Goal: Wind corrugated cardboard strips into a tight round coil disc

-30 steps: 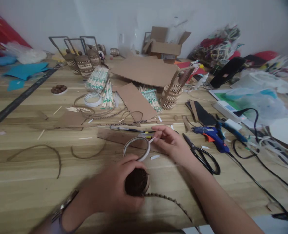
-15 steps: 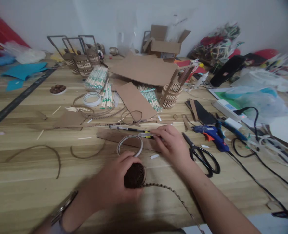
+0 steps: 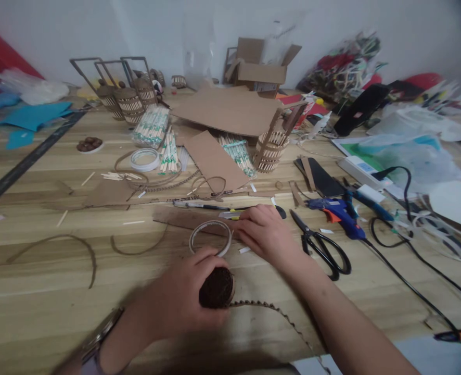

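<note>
My left hand [image 3: 187,291] is closed around a dark brown coil of corrugated cardboard strip [image 3: 216,287], holding it over the table. From the coil, a ridged loose tail [image 3: 269,308] trails down to the right. Fingers pressed together, my right hand [image 3: 264,232] pinches the right edge of a thin white roll of tape [image 3: 193,237]; its fingertips are partly hidden. Just behind that hand lies a utility knife [image 3: 227,214], partly covered, beside a pen [image 3: 199,205]. Under the tape roll is a flat cardboard strip [image 3: 170,215].
Black-handled scissors [image 3: 324,252] and a blue glue gun [image 3: 342,216] with a cord lie to the right. Farther back are a small stick bucket [image 3: 269,153], bundles of wooden sticks [image 3: 151,125], another tape roll [image 3: 143,160] and cardboard sheets [image 3: 222,109].
My right hand has let go of the utility knife and come nearer, onto the tape roll's edge. The roll has shifted slightly right. My left hand still holds the coil.
</note>
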Motion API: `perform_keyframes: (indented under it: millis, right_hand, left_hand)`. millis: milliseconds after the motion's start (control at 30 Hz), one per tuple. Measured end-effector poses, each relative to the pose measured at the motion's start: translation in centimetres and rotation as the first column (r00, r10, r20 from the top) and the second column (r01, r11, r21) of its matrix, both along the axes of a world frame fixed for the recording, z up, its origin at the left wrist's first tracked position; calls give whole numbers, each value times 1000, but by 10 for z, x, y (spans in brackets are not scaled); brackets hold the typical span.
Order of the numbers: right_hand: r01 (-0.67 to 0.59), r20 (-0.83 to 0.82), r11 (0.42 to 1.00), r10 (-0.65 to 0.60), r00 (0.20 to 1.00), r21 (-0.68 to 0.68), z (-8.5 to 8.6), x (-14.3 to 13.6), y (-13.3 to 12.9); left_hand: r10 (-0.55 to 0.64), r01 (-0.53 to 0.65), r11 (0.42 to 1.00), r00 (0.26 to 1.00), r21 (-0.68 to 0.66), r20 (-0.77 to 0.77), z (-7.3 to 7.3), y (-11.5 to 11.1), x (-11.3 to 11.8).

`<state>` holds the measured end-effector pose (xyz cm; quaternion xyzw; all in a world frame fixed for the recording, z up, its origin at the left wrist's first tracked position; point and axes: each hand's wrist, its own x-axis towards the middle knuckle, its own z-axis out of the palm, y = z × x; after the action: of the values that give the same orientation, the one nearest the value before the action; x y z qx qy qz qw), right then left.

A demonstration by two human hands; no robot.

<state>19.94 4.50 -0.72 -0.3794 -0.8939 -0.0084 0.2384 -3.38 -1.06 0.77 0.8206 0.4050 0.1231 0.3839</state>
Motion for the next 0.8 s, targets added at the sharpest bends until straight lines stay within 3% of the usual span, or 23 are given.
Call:
perform_keyframes:
  millis: [67, 167, 267, 400, 467, 567, 700, 800]
  right_hand:
    - [-3, -18, 998, 2, 1000, -58, 3, 2, 0]
    - [-51, -214, 974, 2, 977, -222, 6, 3, 1]
    - [-119, -430, 928, -48, 901, -354, 7, 3, 2]
    - [-143, -551, 879, -152, 821, -456, 6, 8, 7]
    - [-82, -604, 866, -274, 748, -494, 6, 14, 12]
    - [-23, -706, 841, -439, 555, -541, 6, 21, 17]
    - [-258, -787, 759, -496, 367, -598, 6, 6, 7]
    - [-523, -782, 603, -577, 235, -602, 7, -14, -8]
  left_hand:
    - [-1, 1, 1000, 1000, 28, 4, 0, 0, -1]
    - [4, -5, 998, 1000, 55, 20, 3, -1, -1]
    - [20, -23, 997, 999, 80, 36, 6, -3, -3]
    - [27, -35, 992, 997, 125, 67, 7, -6, -7]
    - [24, -39, 989, 994, 140, 105, 6, -6, -10]
    - [84, -104, 986, 986, 132, 147, 5, -3, -12]
    - [267, -274, 960, 957, 62, 112, 0, 5, -10]
    - [308, -314, 949, 935, 7, 175, -3, 7, -8]
